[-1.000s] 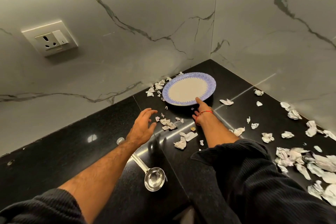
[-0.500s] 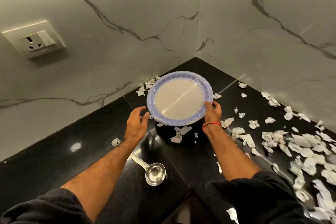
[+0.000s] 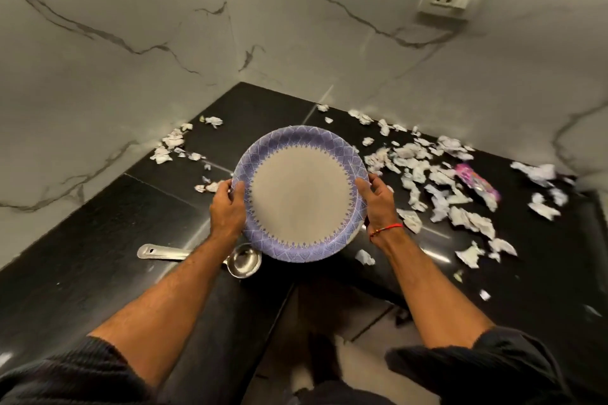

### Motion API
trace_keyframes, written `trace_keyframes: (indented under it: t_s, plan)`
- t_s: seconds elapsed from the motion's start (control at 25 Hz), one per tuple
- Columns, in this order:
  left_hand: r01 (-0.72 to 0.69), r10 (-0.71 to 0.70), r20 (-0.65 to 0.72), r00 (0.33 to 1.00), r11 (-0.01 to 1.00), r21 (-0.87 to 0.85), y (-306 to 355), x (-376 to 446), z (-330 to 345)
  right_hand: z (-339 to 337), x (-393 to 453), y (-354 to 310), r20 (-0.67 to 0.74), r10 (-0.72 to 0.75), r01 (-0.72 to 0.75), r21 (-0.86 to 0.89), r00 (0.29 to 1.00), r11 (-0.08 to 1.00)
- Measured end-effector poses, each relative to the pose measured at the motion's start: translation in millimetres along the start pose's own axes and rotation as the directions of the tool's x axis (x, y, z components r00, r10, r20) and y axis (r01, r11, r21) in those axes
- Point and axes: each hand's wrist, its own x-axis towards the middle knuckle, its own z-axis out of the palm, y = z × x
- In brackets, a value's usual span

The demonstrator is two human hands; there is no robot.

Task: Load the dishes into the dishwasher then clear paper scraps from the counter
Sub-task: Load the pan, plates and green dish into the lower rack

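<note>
Plate (image 3: 300,196), cream centre, blue patterned rim: held above the black counter (image 3: 82,250), tilted toward the camera. Left hand (image 3: 227,207) grips its left edge, thumb on the rim; right hand (image 3: 378,199) grips the right edge. Steel ladle (image 3: 241,261) lies on the counter, partly under the plate. Paper scraps (image 3: 427,181) scattered right and behind.
</note>
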Motion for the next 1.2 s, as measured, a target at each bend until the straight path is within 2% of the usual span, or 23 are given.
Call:
trace_keyframes:
  t_s: [0.2,0.44,0.76,1.0,1.12,1.2]
  plan:
    - [-0.167,0.17,0.214,0.962,0.985,-0.03,16,-60,34,-76,-101,-29,-0.142,-0.123,0.115,-0.066,0.982,0.991]
    - [-0.257,0.273,0.452,0.849,0.962,-0.098,47,-154,79,-162,-215,-50,-0.402,-0.262,0.208,-0.174,0.877,0.963]
    - [-0.296,0.332,0.641,0.692,0.94,-0.168,98,-304,143,-285,-359,-53,-0.631,-0.241,0.167,-0.176,0.737,0.97]
    - [-0.367,0.357,0.774,0.523,0.914,-0.173,100,-469,211,-395,-519,-46,-0.749,-0.276,0.128,-0.25,0.603,0.96]
    - [-0.396,0.339,0.834,0.435,0.904,-0.161,91,-569,242,-445,-611,-37,-0.809,-0.302,0.087,-0.3,0.504,0.95]
    - [-0.458,0.348,0.869,0.351,0.873,-0.165,88,-633,260,-469,-668,-33,-0.852,-0.3,0.044,-0.312,0.43,0.949]
